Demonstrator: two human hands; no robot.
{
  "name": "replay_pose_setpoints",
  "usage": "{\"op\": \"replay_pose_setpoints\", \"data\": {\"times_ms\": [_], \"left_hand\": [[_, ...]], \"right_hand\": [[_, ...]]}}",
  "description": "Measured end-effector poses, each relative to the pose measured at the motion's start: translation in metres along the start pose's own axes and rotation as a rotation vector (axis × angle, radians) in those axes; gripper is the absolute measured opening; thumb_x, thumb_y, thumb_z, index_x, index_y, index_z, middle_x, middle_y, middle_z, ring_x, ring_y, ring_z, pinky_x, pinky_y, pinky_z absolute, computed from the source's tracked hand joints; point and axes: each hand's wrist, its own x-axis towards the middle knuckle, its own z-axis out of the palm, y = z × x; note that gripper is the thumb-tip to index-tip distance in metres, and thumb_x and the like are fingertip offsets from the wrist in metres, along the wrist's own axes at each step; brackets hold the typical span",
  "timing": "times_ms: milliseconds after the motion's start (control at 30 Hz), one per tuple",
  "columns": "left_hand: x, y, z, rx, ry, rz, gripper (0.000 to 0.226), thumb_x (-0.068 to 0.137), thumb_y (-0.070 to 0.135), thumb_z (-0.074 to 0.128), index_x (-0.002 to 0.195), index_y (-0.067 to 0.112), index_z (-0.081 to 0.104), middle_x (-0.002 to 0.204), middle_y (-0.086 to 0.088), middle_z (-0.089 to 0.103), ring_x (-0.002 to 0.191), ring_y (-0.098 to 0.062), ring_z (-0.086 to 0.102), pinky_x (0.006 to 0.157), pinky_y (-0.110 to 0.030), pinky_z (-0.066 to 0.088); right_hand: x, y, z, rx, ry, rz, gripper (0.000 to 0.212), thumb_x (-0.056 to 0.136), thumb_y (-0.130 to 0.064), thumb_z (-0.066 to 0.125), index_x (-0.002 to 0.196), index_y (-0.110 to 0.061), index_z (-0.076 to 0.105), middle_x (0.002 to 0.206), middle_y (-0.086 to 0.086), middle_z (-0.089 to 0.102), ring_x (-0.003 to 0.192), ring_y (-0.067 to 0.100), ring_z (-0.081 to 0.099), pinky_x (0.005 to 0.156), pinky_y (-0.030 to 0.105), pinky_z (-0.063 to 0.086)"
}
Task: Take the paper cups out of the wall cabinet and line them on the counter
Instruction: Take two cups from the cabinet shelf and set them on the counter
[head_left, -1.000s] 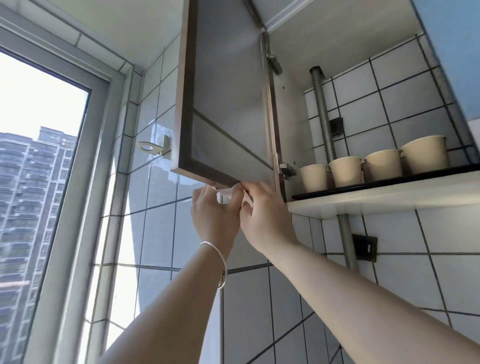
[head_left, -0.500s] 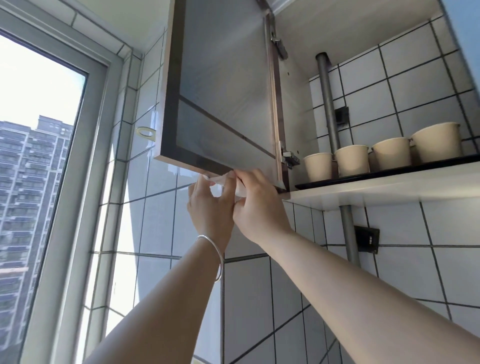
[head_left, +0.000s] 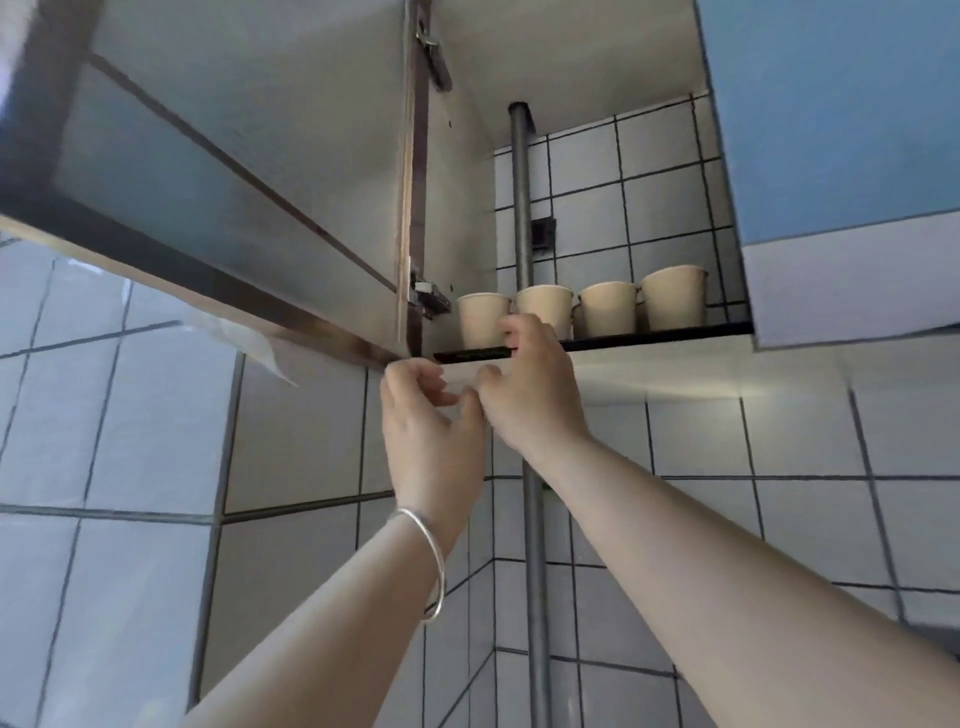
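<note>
Two bare forearms are raised from the bottom edge toward the cabinet. A bangle (head_left: 434, 564) is worn on the left wrist. The left hand (head_left: 428, 431) is held just under the cabinet's bottom edge, fingers loosely curled and apart, nothing seen gripped. The right hand (head_left: 530, 384) is set higher, touching the left at the thumb side, its fingers (head_left: 511, 330) curled over the shelf lip (head_left: 649, 332) in front of the cups; whether a cup is pinched cannot be told, since the fingertips are blurred and only overlap the gap between the first two cups.

The door (head_left: 218, 171) is swung open to the left, its underside seen from below, with a loose strip of film (head_left: 244, 338) hung off its lower edge. Two hinges are seen on the door's inner edge, the lower hinge (head_left: 428, 299) just left of the first cup.

Inside the cabinet (head_left: 571, 57), four paper cups (head_left: 608, 306) are stood upright in a row on a dark mat along the shelf front, close together, some touching. Rims of more cups are glimpsed behind in the gaps; the count cannot be told. Cup contents are hidden from this low angle.

A grey pipe (head_left: 521, 208) is run vertically behind the cups, through the shelf and down the tiled wall (head_left: 779, 519). A dark bracket (head_left: 543, 234) is fixed beside the pipe. A blue door (head_left: 841, 114) is shut at the right.
</note>
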Motion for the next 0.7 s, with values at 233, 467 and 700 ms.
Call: {"op": "replay_pose_setpoints", "data": {"times_ms": [233,467,700], "left_hand": [[0.019,0.027,0.095,0.074,-0.335,0.047,0.036,0.088,0.024,0.057,0.121,0.012,0.049,0.122,-0.006,0.054,0.1,-0.018,0.055,0.081,-0.023,0.044],[0.063,0.041,0.156,0.34,-0.534,-0.001,0.044,0.088,0.032,0.051,0.123,0.005,0.049,0.121,-0.015,0.058,0.103,-0.031,0.056,0.076,-0.03,0.037],[0.071,0.053,0.17,0.606,-0.734,0.145,0.031,0.096,0.013,0.04,0.123,0.002,0.052,0.126,-0.019,0.057,0.117,-0.033,0.054,0.093,-0.032,0.042]], "right_hand": [[0.043,0.056,-0.08,-0.286,0.249,0.09,0.042,0.084,-0.013,0.055,0.126,-0.008,0.049,0.13,0.011,0.049,0.116,0.028,0.049,0.08,0.024,0.032],[0.082,0.078,-0.115,-0.494,0.176,0.221,0.037,0.086,-0.018,0.053,0.12,-0.004,0.053,0.125,0.015,0.057,0.112,0.032,0.053,0.073,0.026,0.034],[0.131,0.089,-0.105,-0.551,0.023,0.453,0.057,0.081,-0.031,0.054,0.129,-0.002,0.046,0.129,0.014,0.055,0.112,0.03,0.056,0.057,0.027,0.039]]}}
